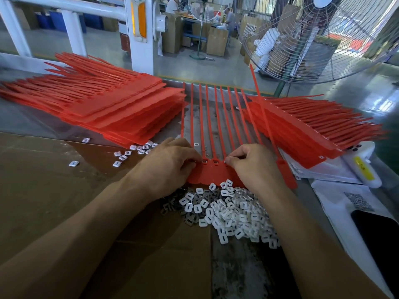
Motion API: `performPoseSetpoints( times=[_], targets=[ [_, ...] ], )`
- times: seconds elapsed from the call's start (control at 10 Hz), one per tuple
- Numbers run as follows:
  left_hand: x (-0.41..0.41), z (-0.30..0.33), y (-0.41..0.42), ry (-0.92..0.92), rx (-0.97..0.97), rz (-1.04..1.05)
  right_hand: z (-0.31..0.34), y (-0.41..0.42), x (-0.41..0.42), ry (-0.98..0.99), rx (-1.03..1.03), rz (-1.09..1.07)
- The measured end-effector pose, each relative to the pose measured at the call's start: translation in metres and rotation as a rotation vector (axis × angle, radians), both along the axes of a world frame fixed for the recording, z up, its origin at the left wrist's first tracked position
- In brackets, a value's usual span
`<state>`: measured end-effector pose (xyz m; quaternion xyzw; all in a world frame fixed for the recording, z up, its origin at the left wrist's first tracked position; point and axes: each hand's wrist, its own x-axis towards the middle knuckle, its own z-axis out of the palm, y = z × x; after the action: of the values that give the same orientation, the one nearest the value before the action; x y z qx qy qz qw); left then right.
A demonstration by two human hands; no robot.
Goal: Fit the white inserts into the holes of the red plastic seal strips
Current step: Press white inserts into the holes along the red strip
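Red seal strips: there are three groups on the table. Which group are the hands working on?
The flat row in the middle, tails pointing away. Both the left hand and right hand rest on its near end; the side stacks lie untouched.

Two hands (170, 167), two stacks of red seal strips (121, 108), one heap of white inserts (233, 214), one fan (319, 37).

You're getting bright, even daylight-type light from hall beyond bench; no hard shadows. Soft shadow sitting under your left hand (170, 165) and right hand (252, 167), darkening near edge of white inserts (233, 212) pile. Glare washing over wet-looking floor (216, 61) and glossy brown tape on cardboard (64, 190). Red strips (218, 117) reading saturated, slightly blown. Wide-angle lens bending post (140, 33) and fan (323, 35) toward edges. Background workers going soft; forearms at bottom slightly smeared.
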<state>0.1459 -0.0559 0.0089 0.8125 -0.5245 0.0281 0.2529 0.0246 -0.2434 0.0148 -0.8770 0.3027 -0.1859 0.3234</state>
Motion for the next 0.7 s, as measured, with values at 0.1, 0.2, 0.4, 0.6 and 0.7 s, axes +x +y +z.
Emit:
performPoseSetpoints(
  times=[0.1,0.2,0.4,0.6,0.7],
  targets=[
    [0.000,0.000,0.000,-0.001,-0.002,0.000,-0.001,0.000,0.001,-0.008,0.005,-0.017],
    [0.000,0.001,0.000,0.001,0.000,-0.001,0.000,-0.001,0.000,-0.002,-0.002,-0.014],
    [0.000,0.001,0.001,0.002,0.003,-0.004,0.004,-0.002,-0.008,-0.044,0.020,0.011],
    [-0.001,0.002,0.000,0.000,-0.004,-0.004,0.014,0.007,-0.020,-0.040,-0.030,0.280],
    [-0.001,0.001,0.001,0.003,-0.007,-0.007,0.018,0.012,-0.023,0.070,-0.034,0.486]
  ],
)
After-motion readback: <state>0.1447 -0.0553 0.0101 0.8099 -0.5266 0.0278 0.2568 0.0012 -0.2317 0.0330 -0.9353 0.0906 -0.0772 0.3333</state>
